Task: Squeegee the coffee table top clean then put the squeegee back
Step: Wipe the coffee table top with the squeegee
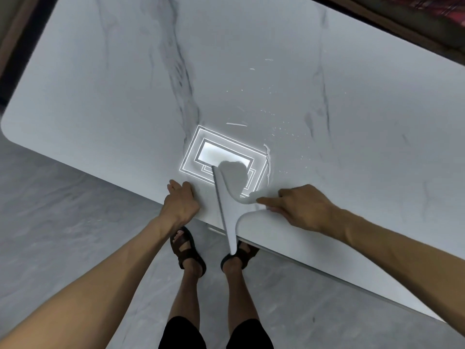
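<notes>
Squeegee ×1, right hand grips handle | left hand flat, table edge

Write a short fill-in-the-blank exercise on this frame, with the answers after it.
1. The squeegee handle is held by the ____ hand.
2. The left hand rests on the table at its near ____.
3. The squeegee's lower end sticks out past the table edge, above the person's ____.
4. Beyond the squeegee, the glossy top shows the bright reflection of a ____ light.

Answers: right; edge; feet; rectangular
</notes>
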Tool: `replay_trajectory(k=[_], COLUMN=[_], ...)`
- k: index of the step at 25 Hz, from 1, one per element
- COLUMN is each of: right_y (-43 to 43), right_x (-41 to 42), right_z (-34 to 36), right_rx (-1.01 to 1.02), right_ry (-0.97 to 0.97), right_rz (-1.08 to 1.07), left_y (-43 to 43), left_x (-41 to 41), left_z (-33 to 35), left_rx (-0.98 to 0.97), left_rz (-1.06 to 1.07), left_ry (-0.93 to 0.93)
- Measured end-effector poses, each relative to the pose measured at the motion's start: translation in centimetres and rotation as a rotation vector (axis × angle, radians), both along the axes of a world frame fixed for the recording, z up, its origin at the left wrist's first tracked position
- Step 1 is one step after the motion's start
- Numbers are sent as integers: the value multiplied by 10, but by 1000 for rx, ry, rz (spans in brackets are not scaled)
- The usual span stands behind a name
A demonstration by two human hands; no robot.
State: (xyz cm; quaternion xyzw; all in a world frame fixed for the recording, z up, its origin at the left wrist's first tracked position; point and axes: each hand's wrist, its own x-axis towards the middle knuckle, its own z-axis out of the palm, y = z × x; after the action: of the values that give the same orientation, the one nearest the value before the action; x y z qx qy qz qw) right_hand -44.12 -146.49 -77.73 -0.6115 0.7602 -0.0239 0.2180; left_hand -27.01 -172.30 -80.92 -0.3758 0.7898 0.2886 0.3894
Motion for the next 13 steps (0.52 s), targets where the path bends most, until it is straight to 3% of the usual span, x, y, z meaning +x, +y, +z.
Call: replay_trajectory(k=[5, 10, 13], right_y=[40, 47, 26], right_x=[-58, -88, -100], right_z=[39, 75, 86], right_rx=[211, 261, 235], right_ry=[51, 125, 67], right_rz=[-225, -338, -497], left_y=[-2, -3, -19], left_x=[-9, -34, -59], left_z=[6, 40, 55], left_rx=[13, -130, -130], left_rz=[9, 63, 79], left_ry=[-28, 243, 342])
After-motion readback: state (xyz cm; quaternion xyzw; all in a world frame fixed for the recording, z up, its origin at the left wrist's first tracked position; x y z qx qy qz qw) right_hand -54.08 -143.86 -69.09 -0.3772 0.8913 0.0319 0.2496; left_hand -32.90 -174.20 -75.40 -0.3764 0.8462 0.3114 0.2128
